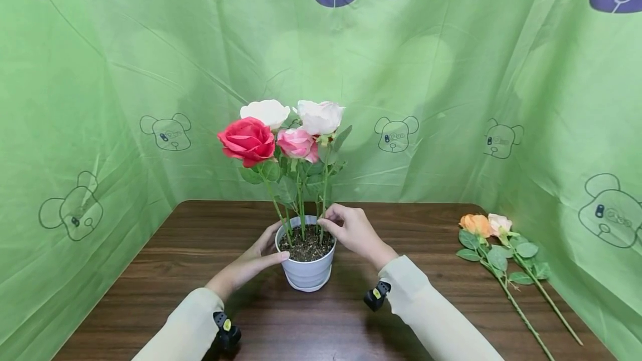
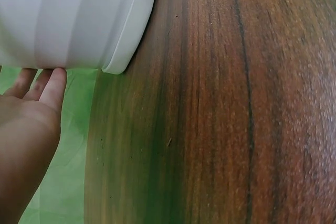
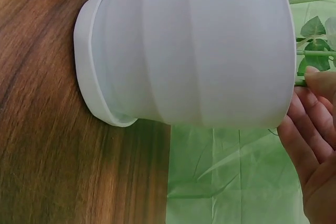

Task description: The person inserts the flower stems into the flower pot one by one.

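The left hand, fingers spread, rests on the left side of the white pot, while the right hand pinches a stem at the right rim; a light, low pinch should keep it straight. The ribbed, soil-filled pot stands upright mid-table, holding red, pink and white roses; an orange rose lies right.

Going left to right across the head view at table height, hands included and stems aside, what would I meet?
Left hand → pot → right hand → orange rose → pale rose.
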